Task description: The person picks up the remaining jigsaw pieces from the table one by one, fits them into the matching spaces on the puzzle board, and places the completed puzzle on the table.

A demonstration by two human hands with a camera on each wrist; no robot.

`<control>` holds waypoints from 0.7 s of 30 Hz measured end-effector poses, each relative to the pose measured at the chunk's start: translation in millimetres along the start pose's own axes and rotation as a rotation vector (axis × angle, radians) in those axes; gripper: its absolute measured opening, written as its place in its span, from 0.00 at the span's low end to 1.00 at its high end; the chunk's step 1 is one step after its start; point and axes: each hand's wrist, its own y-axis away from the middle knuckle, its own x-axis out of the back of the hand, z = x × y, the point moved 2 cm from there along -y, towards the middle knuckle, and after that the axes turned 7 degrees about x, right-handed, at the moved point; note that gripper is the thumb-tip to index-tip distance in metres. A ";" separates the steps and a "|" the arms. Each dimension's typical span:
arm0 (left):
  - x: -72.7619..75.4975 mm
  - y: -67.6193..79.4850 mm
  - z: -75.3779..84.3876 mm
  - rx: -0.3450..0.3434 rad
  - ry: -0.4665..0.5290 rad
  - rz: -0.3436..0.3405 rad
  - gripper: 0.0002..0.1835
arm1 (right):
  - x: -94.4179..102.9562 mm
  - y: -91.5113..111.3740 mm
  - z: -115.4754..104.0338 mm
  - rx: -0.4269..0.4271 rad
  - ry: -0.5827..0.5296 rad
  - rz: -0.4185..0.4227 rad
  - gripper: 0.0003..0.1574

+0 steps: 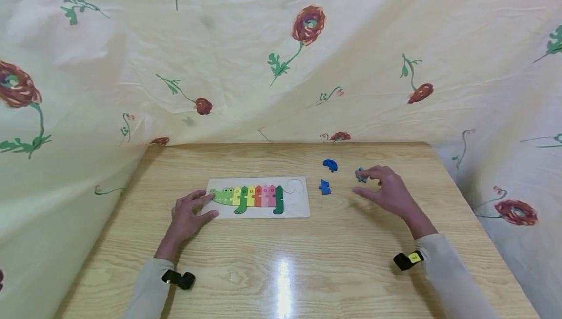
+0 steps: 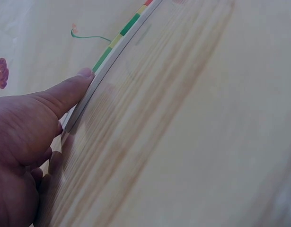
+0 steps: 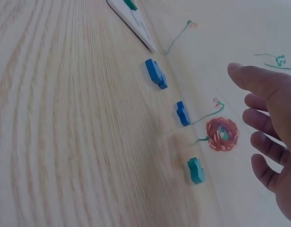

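Note:
A white puzzle board (image 1: pixel 296 209) lies flat, bearing a crocodile of colourful pieces: a green head (image 1: pixel 222 196), striped body segments and green legs. My left hand (image 1: pixel 188 214) rests at the board's left end; in the left wrist view its thumb (image 2: pixel 72 92) lies along the board's edge. Over a small teal piece (image 1: pixel 361 175) hovers my right hand (image 1: pixel 386 192), thumb and fingers apart. The right wrist view shows that teal piece (image 3: pixel 196 170) on the table with the hand holding nothing. Between board and right hand lie a blue curved piece (image 1: pixel 330 165) and a blue knobbed piece (image 1: pixel 325 187).
Everything lies on a light wood-grain table (image 1: pixel 237 260). A cream cloth with red flowers (image 1: pixel 237 55) hangs behind the table and down both sides. Each sleeve carries a small black wrist camera (image 1: pixel 179 279).

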 end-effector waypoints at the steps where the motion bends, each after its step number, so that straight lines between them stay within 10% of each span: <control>1: 0.0 0.1 -0.1 0.000 0.002 0.000 0.35 | -0.3 -0.4 0.7 0.002 -0.001 -0.003 0.29; 21: -0.2 -1.1 0.0 0.023 0.001 -0.005 0.35 | -23.4 -22.9 11.8 0.054 -0.086 -0.103 0.40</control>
